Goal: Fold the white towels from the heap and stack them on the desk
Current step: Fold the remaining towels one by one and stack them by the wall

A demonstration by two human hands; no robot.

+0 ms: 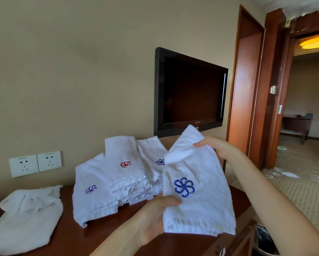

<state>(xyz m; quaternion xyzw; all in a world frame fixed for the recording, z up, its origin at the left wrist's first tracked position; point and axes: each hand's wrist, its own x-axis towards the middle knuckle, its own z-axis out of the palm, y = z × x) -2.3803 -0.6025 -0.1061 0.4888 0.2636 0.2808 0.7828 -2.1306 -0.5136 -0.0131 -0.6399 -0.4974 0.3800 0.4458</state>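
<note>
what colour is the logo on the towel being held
Blue, a pinwheel-like flower logo on the held towel; head view.

A black flat-screen television (190,93) hangs on the beige wall (71,71) above a glossy brown wooden worktop (68,239), white twin sockets (35,163) at left. Rightward, a reddish wooden doorway (266,108) opens onto patterned beige carpet (293,193).

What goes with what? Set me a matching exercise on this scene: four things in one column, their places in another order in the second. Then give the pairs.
Things
1. white terry towel with the big blue flower logo
2. white towel with the red logo
3. crumpled plain white towel
4. black flat television

Places
A. on the wall
B. lying at the left end of the brown wooden desk
C. held up by the left hand and right hand
D. on top of the heap

Pairs: 1-C, 2-D, 3-B, 4-A
</note>
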